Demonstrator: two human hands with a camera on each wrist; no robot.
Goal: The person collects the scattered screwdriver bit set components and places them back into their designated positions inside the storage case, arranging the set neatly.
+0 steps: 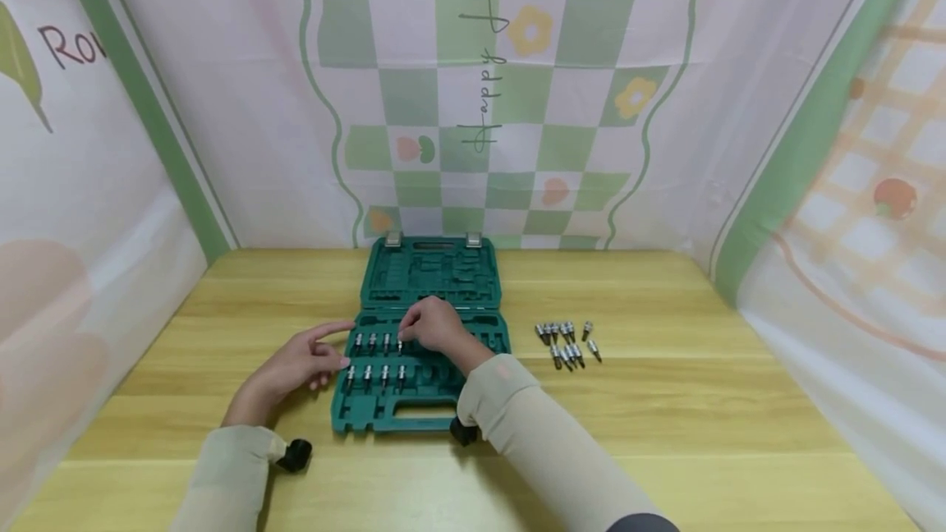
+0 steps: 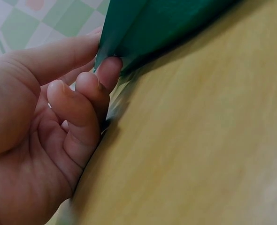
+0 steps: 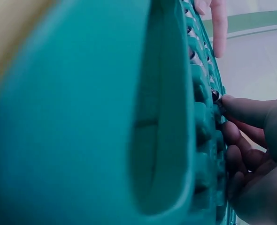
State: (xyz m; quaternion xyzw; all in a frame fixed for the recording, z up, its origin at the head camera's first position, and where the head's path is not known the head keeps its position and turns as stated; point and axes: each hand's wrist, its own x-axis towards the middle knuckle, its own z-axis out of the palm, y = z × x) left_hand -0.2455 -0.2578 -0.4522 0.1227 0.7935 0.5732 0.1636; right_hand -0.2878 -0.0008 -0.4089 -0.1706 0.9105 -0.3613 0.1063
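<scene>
A green tool case (image 1: 360, 415) lies opened flat on the wooden table. Short silver bit sockets stand in two rows in the left part of its near half, among them one bit socket (image 1: 367, 378) in the nearer row. My right hand (image 1: 438, 325) pinches another bit socket (image 1: 400, 345) between thumb and fingertips, at the right end of the farther row. In the right wrist view those fingertips (image 3: 228, 102) are right at the slots. My left hand (image 1: 299, 361) holds the case's left edge, its thumb on top and a fingertip (image 2: 109, 71) against the side; the other fingers curl.
Several loose bit sockets (image 1: 567, 355) lie in a group on the table (image 1: 665, 401), right of the case. The case lid (image 1: 432, 273), with moulded slots and two metal latches, lies back toward the patterned curtain (image 1: 488, 105). Curtains also hang on both sides.
</scene>
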